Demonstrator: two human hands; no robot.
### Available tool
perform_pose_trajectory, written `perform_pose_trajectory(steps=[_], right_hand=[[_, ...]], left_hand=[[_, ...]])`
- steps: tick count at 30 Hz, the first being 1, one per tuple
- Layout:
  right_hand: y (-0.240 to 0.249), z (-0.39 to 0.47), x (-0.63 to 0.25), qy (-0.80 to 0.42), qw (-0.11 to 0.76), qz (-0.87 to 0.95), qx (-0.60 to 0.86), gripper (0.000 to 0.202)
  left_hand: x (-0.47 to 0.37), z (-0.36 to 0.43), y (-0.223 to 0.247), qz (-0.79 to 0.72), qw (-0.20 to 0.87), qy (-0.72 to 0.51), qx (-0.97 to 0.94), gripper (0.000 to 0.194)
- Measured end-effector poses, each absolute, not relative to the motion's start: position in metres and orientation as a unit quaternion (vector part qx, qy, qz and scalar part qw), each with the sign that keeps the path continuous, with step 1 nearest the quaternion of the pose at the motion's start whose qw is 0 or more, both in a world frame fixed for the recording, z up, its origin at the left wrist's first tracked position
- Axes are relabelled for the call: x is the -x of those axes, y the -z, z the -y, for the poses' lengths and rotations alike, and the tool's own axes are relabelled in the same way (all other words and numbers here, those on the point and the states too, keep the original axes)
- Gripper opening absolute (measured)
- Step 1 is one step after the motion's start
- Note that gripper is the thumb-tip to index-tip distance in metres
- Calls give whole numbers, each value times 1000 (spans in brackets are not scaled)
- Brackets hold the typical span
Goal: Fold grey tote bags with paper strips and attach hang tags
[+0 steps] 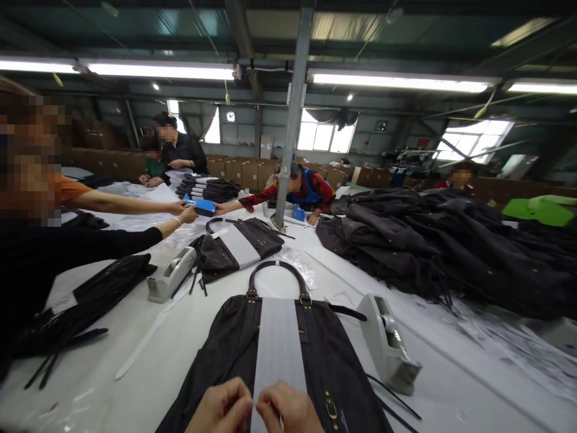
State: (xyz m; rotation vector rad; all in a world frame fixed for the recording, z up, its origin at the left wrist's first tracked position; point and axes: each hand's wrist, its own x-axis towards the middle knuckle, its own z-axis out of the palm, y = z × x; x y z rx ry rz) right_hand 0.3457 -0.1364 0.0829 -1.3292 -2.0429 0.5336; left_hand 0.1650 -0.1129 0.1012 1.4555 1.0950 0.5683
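A dark handbag [225, 337] lies flat on the white table, its looped handle [277, 264] pointing away from me. Down its middle runs a white paper strip [277, 325]. My left hand [220, 406] is over the lower part of the bag at the strip's left edge, fingers pinched together. Close beside it, my right hand [288, 409] is over the strip with its fingers curled in. Whatever the fingertips hold is too small to make out. To the right of the bag stands a grey tape dispenser [390, 343].
Another tape dispenser [171, 273] and a second strip-wrapped bag [243, 243] are ahead left. A large pile of dark bags [406, 240] covers the right side. People reach over a blue object [202, 206] near a grey post [295, 114].
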Motion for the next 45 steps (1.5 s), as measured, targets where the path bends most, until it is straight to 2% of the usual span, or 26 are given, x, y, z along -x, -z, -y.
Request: perform_pose_trajectory(steps=[2, 4, 6, 9, 12, 15, 18, 22, 28, 32, 37, 45], right_hand=[[-106, 111, -347, -216, 323, 737, 552, 20], [-121, 82, -348, -230, 332, 693, 598, 23], [-125, 49, -347, -228, 343, 661, 628, 25], [-108, 2, -344, -204, 365, 646, 639, 27], [-68, -30, -341, -194, 387, 636, 639, 29], [-23, -40, -342, -204, 407, 613, 645, 33], [-1, -36, -343, -220, 418, 594, 651, 35], [-13, -37, -344, -250, 415, 569, 664, 33], [-41, -60, -341, -203, 406, 580, 677, 29], [-44, -75, -330, -129, 347, 613, 698, 25], [-35, -92, -314, -93, 288, 624, 721, 26], [-12, -102, -300, -137, 348, 607, 701, 30]], left_hand=[[-167, 74, -108, -468, 520, -271, -661, 46], [-169, 25, -106, -510, 398, -286, -707, 45], [-173, -25, -97, -591, 257, -239, -726, 42], [-185, -84, -78, -646, 202, -178, -714, 38], [-198, -118, -60, -674, 192, -147, -699, 39], [-205, -138, -45, -685, 217, -126, -684, 39], [-205, -156, -31, -672, 272, -118, -679, 31], [-204, -174, -12, -618, 347, -153, -688, 19], [-197, -181, -4, -508, 485, -239, -671, 41], [-192, -181, -6, -450, 549, -273, -650, 39], [-184, -177, -11, -415, 590, -273, -637, 26], [-179, -178, -9, -451, 565, -245, -646, 11]])
